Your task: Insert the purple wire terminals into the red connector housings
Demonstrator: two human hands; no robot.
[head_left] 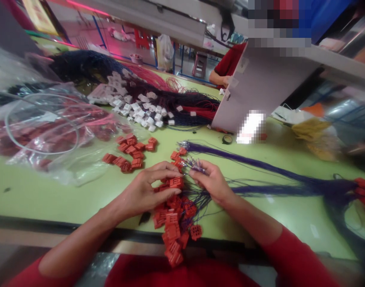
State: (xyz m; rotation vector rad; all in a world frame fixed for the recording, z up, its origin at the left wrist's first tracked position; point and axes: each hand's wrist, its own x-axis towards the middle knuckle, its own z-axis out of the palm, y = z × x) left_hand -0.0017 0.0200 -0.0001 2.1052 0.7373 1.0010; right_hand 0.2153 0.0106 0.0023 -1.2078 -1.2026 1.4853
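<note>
My left hand holds a red plastic connector housing between thumb and fingers. Close by on its right, my right hand pinches a small bunch of purple wires with metal terminals at their tips. Below both hands lies a pile of red connector housings, several with purple wires in them, reaching over the table's front edge. Whether a wire tip touches the held housing is hard to make out. Beyond the hands rests a bundle of purple wires with bare terminals pointing left.
Loose red housings lie left of centre. A clear plastic bag with red parts fills the left side. White connectors on dark wires are heaped behind. A black tape roll sits near a grey panel; another person's arm shows beyond.
</note>
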